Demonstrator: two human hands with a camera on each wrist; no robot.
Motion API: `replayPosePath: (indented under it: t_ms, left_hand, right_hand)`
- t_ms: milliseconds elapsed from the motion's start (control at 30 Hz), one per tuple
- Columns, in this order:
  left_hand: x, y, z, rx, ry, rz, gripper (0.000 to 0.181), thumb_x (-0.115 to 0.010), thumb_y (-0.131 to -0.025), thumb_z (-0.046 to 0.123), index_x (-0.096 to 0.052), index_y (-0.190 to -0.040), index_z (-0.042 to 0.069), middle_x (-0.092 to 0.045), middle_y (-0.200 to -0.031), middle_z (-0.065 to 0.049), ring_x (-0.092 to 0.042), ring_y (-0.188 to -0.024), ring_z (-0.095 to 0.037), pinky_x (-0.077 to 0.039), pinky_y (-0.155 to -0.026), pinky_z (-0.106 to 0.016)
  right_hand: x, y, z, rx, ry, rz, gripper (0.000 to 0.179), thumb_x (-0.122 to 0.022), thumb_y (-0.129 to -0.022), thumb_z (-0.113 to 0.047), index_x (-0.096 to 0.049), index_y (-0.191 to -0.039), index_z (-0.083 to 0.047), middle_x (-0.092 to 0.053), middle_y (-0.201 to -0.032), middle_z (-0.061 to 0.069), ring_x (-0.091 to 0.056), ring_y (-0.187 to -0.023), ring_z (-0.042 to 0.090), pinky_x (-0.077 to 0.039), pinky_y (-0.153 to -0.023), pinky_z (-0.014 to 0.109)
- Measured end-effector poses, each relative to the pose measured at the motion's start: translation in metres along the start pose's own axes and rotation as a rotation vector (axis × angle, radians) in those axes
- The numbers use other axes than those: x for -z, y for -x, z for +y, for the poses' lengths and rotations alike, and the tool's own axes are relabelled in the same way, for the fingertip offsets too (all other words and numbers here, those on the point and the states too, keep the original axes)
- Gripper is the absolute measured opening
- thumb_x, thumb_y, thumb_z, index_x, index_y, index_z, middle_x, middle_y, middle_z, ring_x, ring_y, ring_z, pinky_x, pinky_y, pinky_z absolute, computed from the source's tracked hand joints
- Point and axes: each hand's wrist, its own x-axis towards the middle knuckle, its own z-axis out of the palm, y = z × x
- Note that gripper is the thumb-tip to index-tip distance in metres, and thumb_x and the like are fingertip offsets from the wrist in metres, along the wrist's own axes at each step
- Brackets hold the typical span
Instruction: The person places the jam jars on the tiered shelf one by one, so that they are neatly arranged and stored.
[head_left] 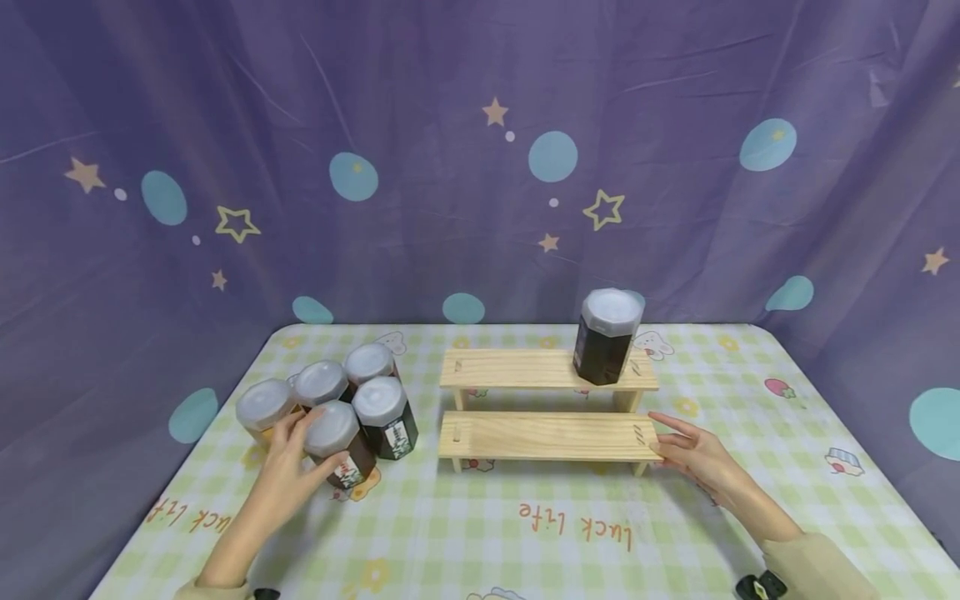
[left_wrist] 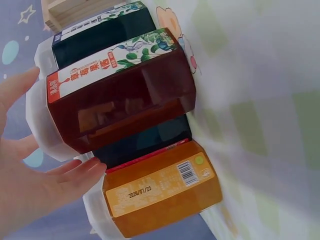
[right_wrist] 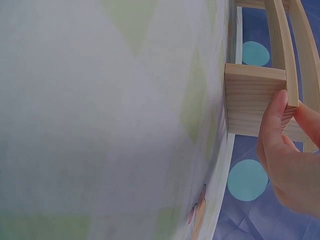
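Observation:
My left hand point(head_left: 288, 475) holds the white lid of the nearest dark red jar point(left_wrist: 125, 95), thumb on one side and fingers on the other. That jar point(head_left: 347, 458) has a white and green label. An amber jar point(left_wrist: 165, 190) with a barcode and a dark jar point(head_left: 390, 429) stand close beside it. My right hand point(head_left: 697, 458) pinches the right end of the lower board of a two-step wooden rack point(head_left: 547, 436); in the right wrist view, the thumb and fingers meet at the board's end point(right_wrist: 292, 95).
Two more white-lidded jars point(head_left: 322, 382) point(head_left: 370, 362) complete the cluster at left. One dark jar point(head_left: 606, 337) stands on the right of the rack's upper board point(head_left: 517, 367). A green-checked cloth point(head_left: 450, 542) covers the table; a purple curtain point(head_left: 450, 275) hangs behind.

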Motion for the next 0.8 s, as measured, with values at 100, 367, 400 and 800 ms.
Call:
replayPosePath:
  t_ms: [100, 367, 400, 800]
  left_hand:
    - [-0.002, 0.001, -0.002, 0.029, 0.025, -0.019, 0.066, -0.065, -0.080, 0.029, -0.034, -0.131, 0.001, -0.028, -0.121, -0.029, -0.037, -0.106, -0.046, -0.034, -0.079, -0.060]
    - [-0.009, 0.001, -0.005, 0.076, 0.099, -0.002, 0.067, -0.068, -0.077, 0.029, -0.034, -0.129, 0.002, -0.031, -0.122, -0.029, -0.041, -0.104, -0.042, -0.039, -0.078, -0.052]
    - [-0.010, 0.001, -0.006, 0.075, 0.104, 0.009, 0.067, -0.069, -0.077, 0.028, -0.035, -0.128, 0.002, -0.031, -0.122, -0.029, -0.041, -0.104, -0.041, -0.039, -0.077, -0.052]
    - [-0.027, -0.002, -0.016, 0.016, 0.131, 0.223, 0.064, -0.079, -0.063, 0.012, -0.046, -0.117, 0.001, -0.047, -0.110, -0.019, -0.043, -0.098, -0.028, -0.036, -0.074, -0.038]
  right_hand:
    - [0.000, 0.000, 0.000, 0.000, 0.000, -0.003, 0.066, -0.058, -0.085, -0.009, -0.021, -0.138, 0.003, -0.060, -0.105, 0.008, -0.060, -0.088, 0.009, -0.049, -0.078, 0.034]
    - [0.000, 0.000, 0.000, -0.013, -0.008, 0.004, 0.066, -0.059, -0.085, -0.010, -0.022, -0.138, 0.002, -0.060, -0.104, 0.007, -0.060, -0.087, 0.009, -0.049, -0.077, 0.033]
    - [0.000, 0.000, 0.000, -0.013, -0.007, 0.005, 0.066, -0.059, -0.085, -0.010, -0.022, -0.138, 0.002, -0.060, -0.104, 0.007, -0.060, -0.086, 0.009, -0.049, -0.077, 0.033]
    - [0.000, 0.000, 0.001, -0.002, -0.013, -0.005, 0.066, -0.058, -0.085, -0.008, -0.021, -0.138, 0.004, -0.062, -0.099, 0.005, -0.061, -0.085, 0.010, -0.049, -0.077, 0.033]
